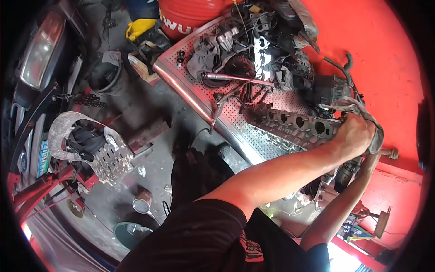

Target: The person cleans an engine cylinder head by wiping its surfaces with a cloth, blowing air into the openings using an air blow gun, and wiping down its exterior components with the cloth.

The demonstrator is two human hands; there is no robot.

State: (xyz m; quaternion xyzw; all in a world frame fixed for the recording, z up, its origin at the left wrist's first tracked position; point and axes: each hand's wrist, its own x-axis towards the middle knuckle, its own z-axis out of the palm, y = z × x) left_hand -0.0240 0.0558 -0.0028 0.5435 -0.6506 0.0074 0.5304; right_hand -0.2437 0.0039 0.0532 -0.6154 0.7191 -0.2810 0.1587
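My left hand (355,135) is closed on a crumpled grey rag (374,132) at the right end of the workbench. The rag drapes over and past my knuckles. My right forearm (346,199) reaches up from below to the same spot. Behind the rag and my left hand, the fingers of my right hand are hidden. Just left of my left hand lies a long metal engine cylinder head (290,124) with a row of oval ports. It rests on the perforated metal bench top (233,115).
A long ratchet wrench (238,78) lies among engine parts and rags. A red drum (192,16) stands behind the bench, beside a red wall (380,45). On the floor are a black bucket (106,77) and a worn plastic chair (113,158). A car front (41,54) is at left.
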